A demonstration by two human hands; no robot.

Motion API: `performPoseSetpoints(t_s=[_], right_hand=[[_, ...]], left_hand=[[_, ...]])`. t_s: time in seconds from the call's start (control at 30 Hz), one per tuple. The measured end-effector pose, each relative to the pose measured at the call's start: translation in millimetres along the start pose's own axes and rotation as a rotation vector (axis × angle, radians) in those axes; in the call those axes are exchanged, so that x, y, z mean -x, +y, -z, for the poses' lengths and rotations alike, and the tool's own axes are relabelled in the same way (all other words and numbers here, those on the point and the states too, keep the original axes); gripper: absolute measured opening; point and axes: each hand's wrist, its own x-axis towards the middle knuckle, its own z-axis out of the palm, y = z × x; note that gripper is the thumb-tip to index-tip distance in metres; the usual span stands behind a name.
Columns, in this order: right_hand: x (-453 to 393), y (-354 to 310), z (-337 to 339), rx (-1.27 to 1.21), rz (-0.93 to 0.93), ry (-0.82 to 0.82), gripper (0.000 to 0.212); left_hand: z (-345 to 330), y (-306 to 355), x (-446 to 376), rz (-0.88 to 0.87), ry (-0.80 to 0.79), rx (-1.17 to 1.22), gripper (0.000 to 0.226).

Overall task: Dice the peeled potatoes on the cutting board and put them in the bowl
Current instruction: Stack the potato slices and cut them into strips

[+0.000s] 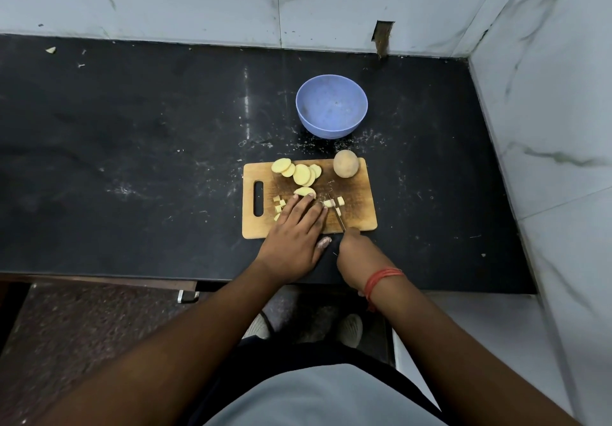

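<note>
A wooden cutting board (357, 194) lies on the black counter. Several yellow potato slices (299, 172) sit at its far left, and a whole peeled potato (345, 163) stands at its far right corner. Small potato cubes (279, 205) lie left of my left hand, and more cubes (335, 202) lie by the blade. My left hand (294, 230) presses flat on a potato piece (304, 191), fingers together. My right hand (356, 253) grips a knife (338, 218) whose blade rests on the board beside my left fingertips. The blue bowl (331, 105) stands beyond the board, with no potato in it.
Marble-patterned walls close off the back and right side of the counter (132, 144). A small scrap (50, 49) lies at the far left back. White specks are scattered around the board. The counter's front edge runs just below my wrists.
</note>
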Motion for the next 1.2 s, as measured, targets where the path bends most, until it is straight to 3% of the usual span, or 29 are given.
performPoseSetpoints(t_s=[0.27,0.4,0.57,0.73,0.93,1.0,1.03,1.07,1.2], right_hand=[[10.0,13.9,-7.6,0.027,-0.013,-0.029,0.027],[17.9,19.0,-9.0,0.016,0.055,0.046,0.019],[7.8,6.1,-2.0,-0.022,0.036,0.010,0.038],[5.5,2.4,-1.5,0.000,0.019,-0.018,0.040],[-0.7,-2.2,-2.5,0.016,0.004,-0.022,0.031],[2.3,6.7,-0.6,0.004,0.036,-0.081,0.012],[4.7,12.6,3.1,-0.030,0.072,-0.131,0.007],[6.4,19.9,7.2,-0.094,0.082,-0.190,0.017],[15.3,45.3,23.0,-0.866,-0.069,-0.598,0.014]], left_hand=[[0.1,-0.3,-0.4,0.007,0.009,0.006,0.062],[0.3,0.0,-0.1,0.018,0.019,0.017,0.062],[0.7,-0.5,1.0,0.008,0.019,0.022,0.062],[0.1,-0.9,1.2,0.012,0.022,0.026,0.061],[0.7,-1.3,0.6,0.012,0.018,0.027,0.060],[1.7,-0.7,0.5,0.018,0.021,0.019,0.060],[2.1,-0.8,0.2,0.022,0.024,0.014,0.060],[2.2,-0.8,0.2,0.026,0.027,0.014,0.060],[2.0,-0.7,1.0,0.033,0.036,0.032,0.059]])
